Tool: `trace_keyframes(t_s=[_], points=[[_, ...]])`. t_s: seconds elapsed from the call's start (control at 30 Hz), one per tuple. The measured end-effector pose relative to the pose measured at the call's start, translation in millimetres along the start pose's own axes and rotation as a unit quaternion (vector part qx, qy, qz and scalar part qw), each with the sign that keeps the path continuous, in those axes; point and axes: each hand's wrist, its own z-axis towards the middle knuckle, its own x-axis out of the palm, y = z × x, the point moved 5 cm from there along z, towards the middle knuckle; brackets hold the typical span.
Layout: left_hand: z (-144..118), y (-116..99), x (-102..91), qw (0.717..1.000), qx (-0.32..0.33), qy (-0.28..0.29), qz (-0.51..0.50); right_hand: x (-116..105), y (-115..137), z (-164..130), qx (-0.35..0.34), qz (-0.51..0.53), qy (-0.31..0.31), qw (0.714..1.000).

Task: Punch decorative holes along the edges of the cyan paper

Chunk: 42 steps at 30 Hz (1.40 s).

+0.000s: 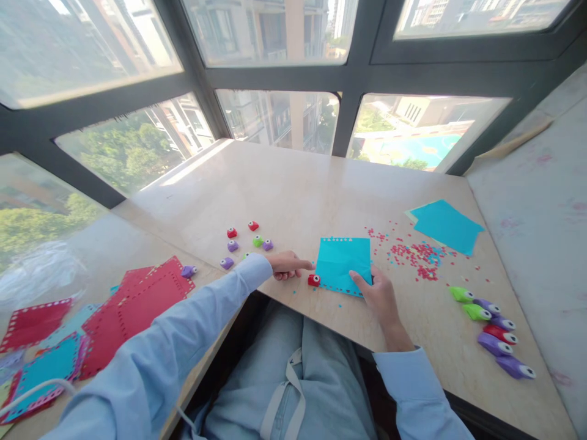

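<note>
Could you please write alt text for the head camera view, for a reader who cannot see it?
A person in light blue sleeves sits at a wooden window table, right hand on a turquoise paper sheet with punched edges, left hand pointing beside a small red punch. Red confetti, more small punches and punched red sheets lie around.

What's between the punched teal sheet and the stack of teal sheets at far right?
Head view: a scatter of red punched confetti lies on the table between the teal sheet and the teal stack.
</note>
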Motion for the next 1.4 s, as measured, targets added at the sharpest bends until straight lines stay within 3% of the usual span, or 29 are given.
trace_keyframes(t_s=[0.17, 0.33, 0.6, 0.9, 1.13, 1.4], points=[[-0.2, 0.3, 11.9, 0.996, -0.033, 0.084, -0.029, 1.1, 0.0, 0.6, -0.001, -0.004, 0.006, 1.000], [0.1, -4.5, 17.1, 0.993, -0.038, 0.097, -0.051, -0.4, 4.6, -0.1, -0.009, -0.003, -0.006, 1.000], [-0.5, -9.6, 18.3, 0.989, -0.002, -0.016, -0.144, 0.7, 5.0, -1.4, -0.006, 0.002, -0.004, 1.000], [-0.6, -3.5, 25.4, 0.975, -0.012, -0.019, -0.221, 0.6, 3.2, -2.4, -0.008, -0.002, -0.006, 1.000], [-4.5, 7.7, 28.6, 0.966, -0.009, -0.059, -0.250, 0.8, 4.3, -2.7, -0.014, -0.005, -0.010, 1.000], [-9.4, 0.5, 30.3, 0.961, -0.005, -0.065, -0.269, -2.4, 10.9, -3.6, -0.029, -0.017, -0.021, 0.999]])
